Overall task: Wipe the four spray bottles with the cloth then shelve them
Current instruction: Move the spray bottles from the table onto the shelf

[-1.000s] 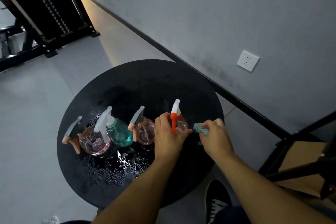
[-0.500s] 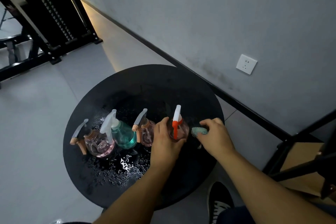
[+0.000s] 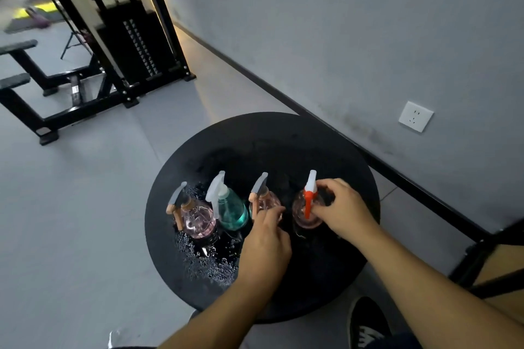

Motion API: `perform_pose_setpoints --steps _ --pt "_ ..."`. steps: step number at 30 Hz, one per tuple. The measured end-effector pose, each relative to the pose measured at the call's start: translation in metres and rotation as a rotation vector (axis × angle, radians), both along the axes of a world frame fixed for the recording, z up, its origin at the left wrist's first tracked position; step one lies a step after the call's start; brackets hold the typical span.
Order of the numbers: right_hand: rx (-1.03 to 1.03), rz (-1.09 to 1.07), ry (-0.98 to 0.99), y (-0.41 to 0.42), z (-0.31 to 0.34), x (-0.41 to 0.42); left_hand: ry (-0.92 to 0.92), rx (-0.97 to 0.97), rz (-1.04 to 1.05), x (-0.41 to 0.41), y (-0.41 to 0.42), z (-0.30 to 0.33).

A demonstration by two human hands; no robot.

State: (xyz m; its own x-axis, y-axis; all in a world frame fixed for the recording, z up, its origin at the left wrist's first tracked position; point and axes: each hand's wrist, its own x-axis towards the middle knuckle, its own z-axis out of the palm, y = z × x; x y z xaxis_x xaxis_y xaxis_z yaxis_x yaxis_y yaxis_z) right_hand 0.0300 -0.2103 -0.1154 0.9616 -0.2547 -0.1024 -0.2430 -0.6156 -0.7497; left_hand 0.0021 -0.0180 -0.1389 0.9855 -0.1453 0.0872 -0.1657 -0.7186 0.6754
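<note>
Your right hand [image 3: 344, 211] grips the orange-trigger bottle [image 3: 307, 208]. Your left hand [image 3: 266, 238], fingers loosely extended, touches the neighbouring pink bottle [image 3: 265, 201]. No readable labels.

I see four spray bottles upright in a row across the middle of the round black table [image 3: 283, 133], all nozzles pointing toward its far edge. Leftmost pink bottle [image 3: 197, 216]: clear pink body, grey head, tan trigger, standing in water droplets. Next, teal bottle [image 3: 232, 211], white head. Third, small pink bottle [image 3: 265, 199], grey head, tan trigger. Rightmost, toward the right edge, pink bottle with orange trigger [image 3: 306, 211], white nozzle. Can't make out the cloth
</note>
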Motion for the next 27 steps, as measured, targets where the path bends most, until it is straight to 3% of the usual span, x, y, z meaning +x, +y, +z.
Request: perform_pose_setpoints --steps 14,27 --pt "0.072 -0.071 -0.034 0.008 0.001 0.010 0.016 0.056 -0.012 0.008 -0.003 0.021" --pt "0.046 -0.144 -0.221 -0.028 0.113 -0.074 -0.061 0.065 -0.084 -0.018 -0.005 0.112"
